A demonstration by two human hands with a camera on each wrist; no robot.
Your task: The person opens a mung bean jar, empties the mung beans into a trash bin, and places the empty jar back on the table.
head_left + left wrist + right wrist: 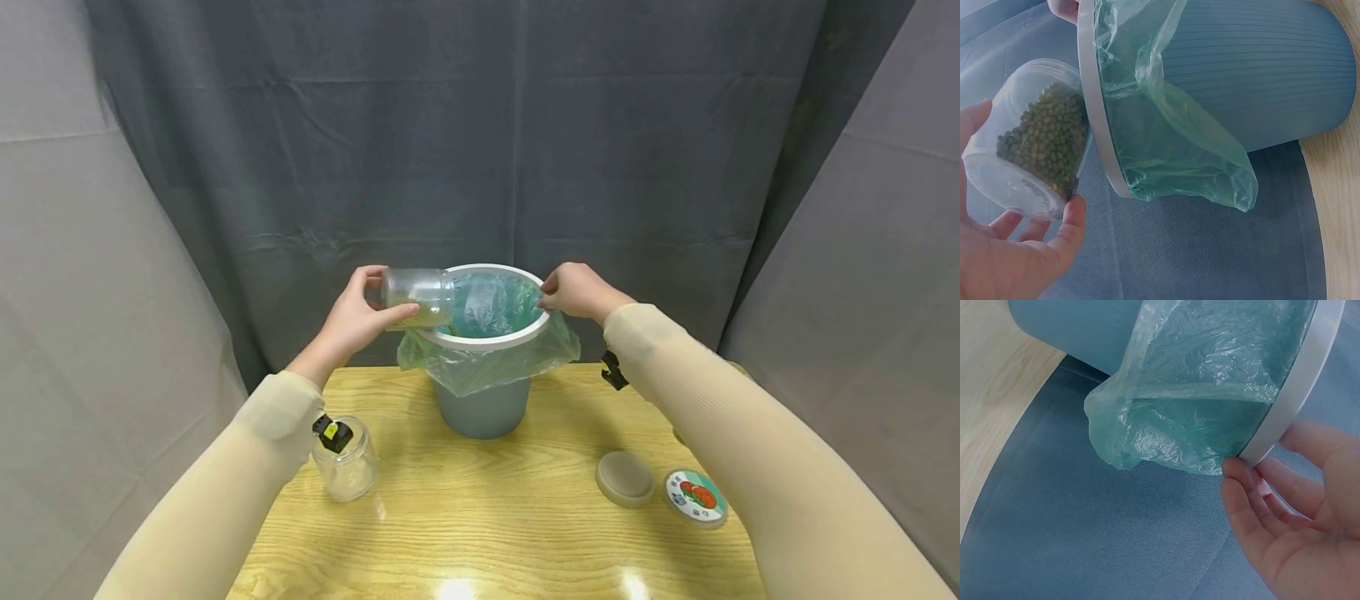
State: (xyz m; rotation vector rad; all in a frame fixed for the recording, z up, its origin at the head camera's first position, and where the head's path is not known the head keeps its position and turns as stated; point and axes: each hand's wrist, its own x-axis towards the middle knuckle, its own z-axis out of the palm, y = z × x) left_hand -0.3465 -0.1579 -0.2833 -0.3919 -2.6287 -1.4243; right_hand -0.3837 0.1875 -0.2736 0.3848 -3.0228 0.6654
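In the head view I see the left hand [352, 312] gripping a tilted jar [412, 289], mouth at the rim [483, 342] of the bin [483, 408]; a plain lid [626, 477] and a picture lid [696, 497] are already off. The left wrist view shows green beans [1047, 134], indistinct from above, inside: I judge the emptying unfinished. The right wrist view makes clear the right hand [1310, 528] pinching the rim.
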